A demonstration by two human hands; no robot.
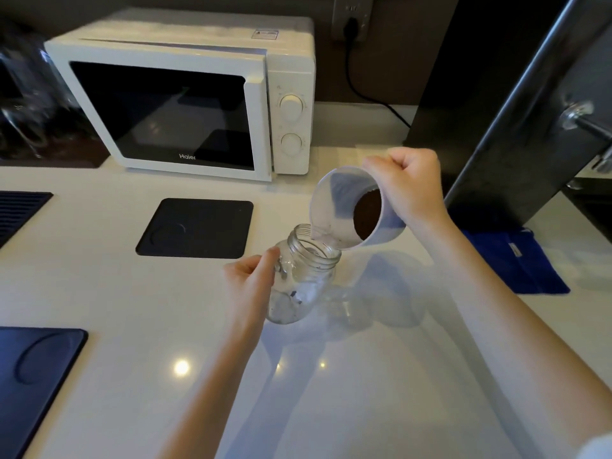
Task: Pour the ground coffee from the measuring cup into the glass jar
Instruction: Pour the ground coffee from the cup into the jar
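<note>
A clear glass jar (306, 276) stands on the white counter (132, 293), its threaded mouth open and tilted slightly toward the right. My left hand (253, 283) grips the jar's left side. My right hand (412, 187) is closed on the handle of a translucent measuring cup (337, 207), which is tipped far over to the left. The cup's spout sits over the jar's mouth. Dark ground coffee (367, 213) is still packed at the cup's bottom. A few dark specks cling inside the jar.
A white microwave (185, 104) stands at the back. A black square mat (197, 228) lies left of the jar, another dark mat (36, 376) at the near left. A blue cloth (516, 260) lies at the right beside a dark panel (516, 127).
</note>
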